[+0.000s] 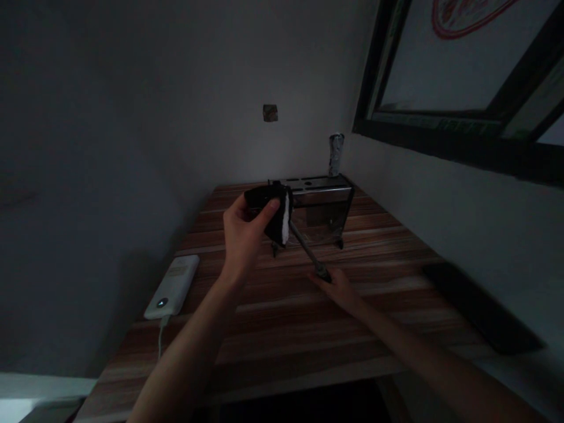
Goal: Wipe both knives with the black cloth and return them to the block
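Above the table, my left hand (pixel 249 226) grips a black wedge-shaped piece (pixel 275 220) with a white strip along its right edge. Its thumb presses on the face of the piece. My right hand (pixel 341 288) is closed around the dark handle of a screwdriver-like tool (pixel 306 244) with a long thin metal shaft. The shaft slants up and left to the black piece, and its far end is hidden there, so I cannot tell whether it touches. Just behind both stands a metal frame (pixel 324 188) on legs, with a slotted top.
A foil-like silvery cylinder (pixel 335 154) rises from the frame's right end. On the left of the wood-grained table (pixel 264 335) lies a white power bank (pixel 174 285) with a cable. A dark flat slab (pixel 478 302) lies at right. Walls bound the back and right, with a window (pixel 458 64) above.
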A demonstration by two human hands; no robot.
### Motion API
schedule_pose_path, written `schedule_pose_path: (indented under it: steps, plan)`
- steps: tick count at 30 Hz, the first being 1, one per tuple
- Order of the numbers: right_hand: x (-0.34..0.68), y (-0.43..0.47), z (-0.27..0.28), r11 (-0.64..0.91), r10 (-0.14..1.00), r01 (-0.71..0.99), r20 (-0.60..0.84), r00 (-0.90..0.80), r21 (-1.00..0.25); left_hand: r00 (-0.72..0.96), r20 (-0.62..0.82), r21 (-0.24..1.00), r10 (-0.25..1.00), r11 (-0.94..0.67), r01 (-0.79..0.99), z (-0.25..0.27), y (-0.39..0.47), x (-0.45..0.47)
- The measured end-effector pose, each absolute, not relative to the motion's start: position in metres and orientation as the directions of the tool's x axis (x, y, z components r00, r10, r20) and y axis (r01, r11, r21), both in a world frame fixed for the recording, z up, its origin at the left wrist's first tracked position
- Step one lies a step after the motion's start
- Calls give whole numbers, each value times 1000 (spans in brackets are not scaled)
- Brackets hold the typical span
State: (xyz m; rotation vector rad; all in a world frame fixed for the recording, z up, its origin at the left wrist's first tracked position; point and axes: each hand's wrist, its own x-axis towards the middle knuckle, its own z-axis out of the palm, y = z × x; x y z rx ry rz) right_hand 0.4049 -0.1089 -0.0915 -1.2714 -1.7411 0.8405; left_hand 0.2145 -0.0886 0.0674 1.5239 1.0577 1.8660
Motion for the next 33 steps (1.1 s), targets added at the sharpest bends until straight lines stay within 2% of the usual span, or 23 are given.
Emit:
schedule_pose_path:
  steps: [6, 10, 21, 29, 33]
  plan:
    - [406, -107, -98, 290, 957, 422, 248, -152, -859, -226, 572, 819, 789, -565, 101, 66, -91, 219]
    - [406, -108, -94, 251, 967, 417, 207, -149, -874, -182, 568, 823, 803, -554, 124, 61, -92, 225]
    - [406, -111, -87, 182, 982, 375, 145, -125, -909, -11, 540, 820, 841, -524, 229, 38, -92, 246]
    - [405, -112, -81, 158, 984, 293, 127, -125, -943, 169, 516, 747, 840, -538, 390, 18, -88, 256]
    - [406, -110, -84, 126, 989, 264, 99, -112, -956, 223, 484, 748, 846, -533, 395, 8, -85, 259]
